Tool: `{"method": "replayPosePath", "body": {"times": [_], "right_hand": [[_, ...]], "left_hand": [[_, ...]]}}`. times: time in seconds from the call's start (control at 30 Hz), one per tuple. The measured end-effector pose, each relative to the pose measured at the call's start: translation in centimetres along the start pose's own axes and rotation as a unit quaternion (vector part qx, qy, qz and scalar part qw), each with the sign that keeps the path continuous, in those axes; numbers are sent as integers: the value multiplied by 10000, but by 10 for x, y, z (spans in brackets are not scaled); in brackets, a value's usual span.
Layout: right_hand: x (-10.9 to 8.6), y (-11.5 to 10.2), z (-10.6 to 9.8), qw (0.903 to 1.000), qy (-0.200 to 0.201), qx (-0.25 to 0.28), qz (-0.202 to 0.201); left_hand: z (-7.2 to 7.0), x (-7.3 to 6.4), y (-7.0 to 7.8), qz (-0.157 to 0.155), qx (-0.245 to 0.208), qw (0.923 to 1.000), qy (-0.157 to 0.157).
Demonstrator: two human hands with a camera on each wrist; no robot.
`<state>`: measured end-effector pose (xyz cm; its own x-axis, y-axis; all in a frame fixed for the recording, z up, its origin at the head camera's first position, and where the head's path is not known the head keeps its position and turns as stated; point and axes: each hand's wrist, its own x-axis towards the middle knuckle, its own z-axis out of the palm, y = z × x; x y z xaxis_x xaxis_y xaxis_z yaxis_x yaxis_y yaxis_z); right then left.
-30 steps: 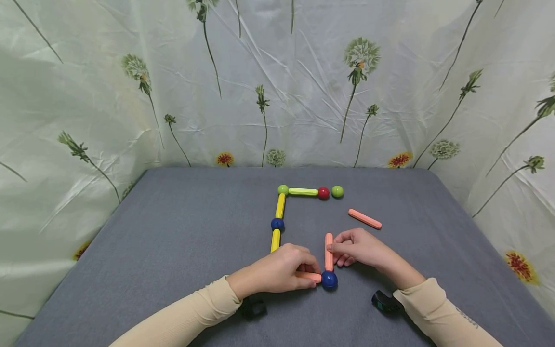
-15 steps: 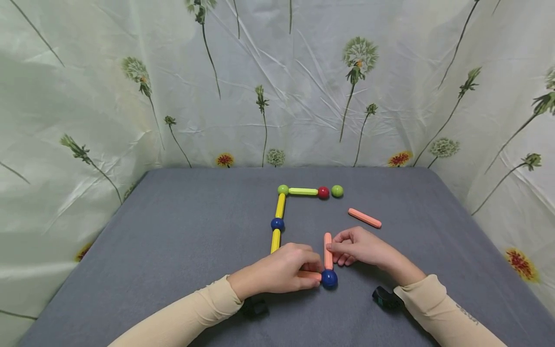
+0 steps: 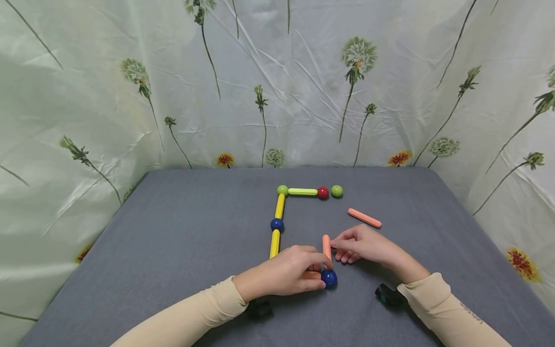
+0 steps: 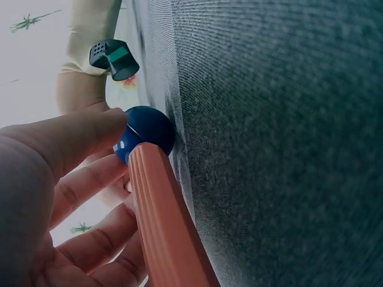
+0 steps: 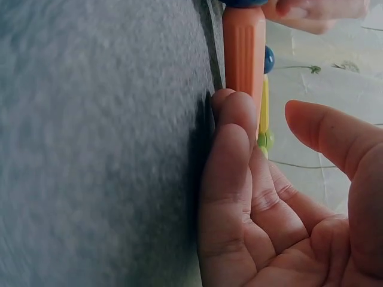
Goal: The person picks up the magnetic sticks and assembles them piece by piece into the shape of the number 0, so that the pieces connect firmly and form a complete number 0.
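In the head view my left hand (image 3: 290, 272) pinches a blue ball (image 3: 330, 279) between thumb and index finger, low over the cloth. A ribbed salmon-pink stick (image 4: 170, 221) runs from that ball under the left palm, mostly hidden from above. Another salmon-pink stick (image 3: 326, 245) meets the ball's far side and points away from me. My right hand (image 3: 364, 246) lies beside this second stick, fingertips right at its side. Its thumb (image 5: 320, 131) stands apart from the stick in the right wrist view.
Yellow sticks (image 3: 279, 207), a small blue ball (image 3: 277, 224), a green ball (image 3: 283, 190), a lime stick (image 3: 302, 192) and a red ball (image 3: 323, 193) form a bent chain. A loose green ball (image 3: 336, 191) and a salmon-pink stick (image 3: 364, 218) lie on the grey cloth (image 3: 195, 217).
My left fingers have slid right from the near stick onto the blue ball. The right thumb has come off the far stick, and that hand has drawn slightly right.
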<state>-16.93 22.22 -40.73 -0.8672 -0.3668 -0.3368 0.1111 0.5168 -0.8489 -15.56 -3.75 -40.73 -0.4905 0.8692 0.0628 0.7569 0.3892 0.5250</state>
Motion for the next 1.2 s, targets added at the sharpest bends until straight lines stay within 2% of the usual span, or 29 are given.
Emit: {"method": "replayPosePath", "body": {"times": [0.3, 0.63, 0.8, 0.97, 1.2], "right_hand": [[-3, -5, -13, 9994, 311, -111, 119], [-2, -16, -58, 9928, 1111, -451, 12], [9, -21, -77, 9877, 1380, -738, -25], [26, -28, -85, 9811, 1544, -1168, -4], [52, -31, -88, 9618, 1698, -2145, -71]], "left_hand": [[3, 2, 2, -145, 55, 9999, 63], [7, 4, 2, -314, -72, 9993, 176], [9, 3, 2, -251, -55, 9995, 175], [9, 3, 3, -235, -65, 9995, 200], [10, 3, 4, -302, -118, 9992, 224]]}}
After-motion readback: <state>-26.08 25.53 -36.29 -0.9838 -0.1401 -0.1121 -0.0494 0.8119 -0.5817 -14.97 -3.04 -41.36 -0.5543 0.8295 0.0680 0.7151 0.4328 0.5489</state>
